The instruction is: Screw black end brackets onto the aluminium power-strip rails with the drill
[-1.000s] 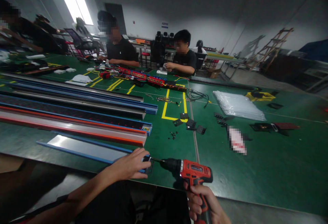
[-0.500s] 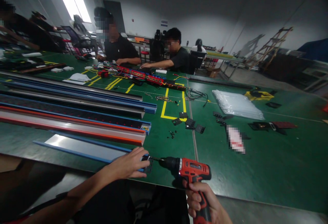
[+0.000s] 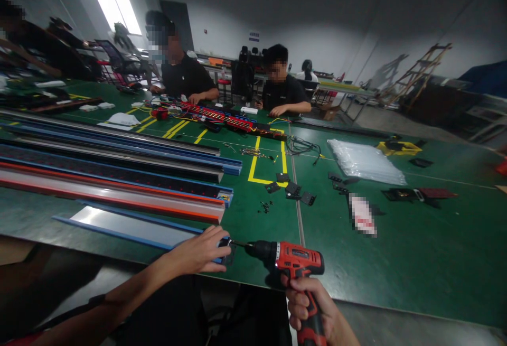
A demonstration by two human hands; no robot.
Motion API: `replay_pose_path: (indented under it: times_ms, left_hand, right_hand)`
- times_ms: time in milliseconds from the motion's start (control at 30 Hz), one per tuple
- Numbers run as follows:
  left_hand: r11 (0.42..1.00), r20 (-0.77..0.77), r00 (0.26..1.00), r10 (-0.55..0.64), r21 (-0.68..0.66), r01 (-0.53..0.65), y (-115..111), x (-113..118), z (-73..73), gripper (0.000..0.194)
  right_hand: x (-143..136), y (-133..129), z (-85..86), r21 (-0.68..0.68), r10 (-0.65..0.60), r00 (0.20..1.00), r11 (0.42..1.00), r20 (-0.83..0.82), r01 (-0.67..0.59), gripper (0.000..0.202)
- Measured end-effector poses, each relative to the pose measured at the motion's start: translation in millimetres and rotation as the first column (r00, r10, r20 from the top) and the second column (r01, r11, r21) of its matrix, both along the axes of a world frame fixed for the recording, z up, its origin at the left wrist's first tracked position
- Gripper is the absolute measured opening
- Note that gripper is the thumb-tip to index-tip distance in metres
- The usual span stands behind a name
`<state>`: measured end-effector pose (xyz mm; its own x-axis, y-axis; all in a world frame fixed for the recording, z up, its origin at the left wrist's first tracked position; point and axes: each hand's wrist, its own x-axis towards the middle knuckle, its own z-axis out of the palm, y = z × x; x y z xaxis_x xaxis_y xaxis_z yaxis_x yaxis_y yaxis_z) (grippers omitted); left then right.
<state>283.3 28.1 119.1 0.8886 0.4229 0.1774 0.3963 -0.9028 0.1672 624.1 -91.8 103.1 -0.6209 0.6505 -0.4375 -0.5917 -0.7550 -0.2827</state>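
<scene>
The left hand lies flat with fingers spread on the end of a flat blue-edged metal strip at the near edge of the table, pinning it and what looks like a small black bracket at its tip; whether the fingers actually pinch the bracket cannot be told. The right hand is closed around the grip of a red cordless drill, whose bit points level along the strip into that bracket, just off the left fingertips.

For this fastening to go well, the bit should stay in line with the strip's length and square to the bracket, with steady forward push. The left fingers sit very close to the bit, so they are best kept to the side of it, pressing down firmly so the strip does not twist. Loose black screws and spare brackets lie near the middle of the table, beyond the stacked long profiles.
</scene>
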Motion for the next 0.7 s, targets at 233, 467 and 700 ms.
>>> replay_pose_path:
  times_ms: [233,467,700]
  left_hand:
    - [1.0,-0.005,1.0,0.004,0.026,-0.004,0.6,0.3,-4.6,0.029]
    - [0.999,-0.027,1.0,0.0,0.034,0.0,2.0,-0.9,-7.2,0.031]
    - [0.997,-0.009,1.0,0.005,0.082,-0.004,0.3,0.7,-4.7,0.032]
  right_hand:
    - [0.9,2.3,-0.3,0.021,0.007,1.0,1.0,-0.009,-0.007,0.016]
    - [0.8,1.9,1.2,0.035,-0.006,1.0,0.999,-0.004,0.006,0.021]
    - [8.4,9.1,3.6,0.088,0.013,1.0,0.996,0.018,-0.015,0.022]
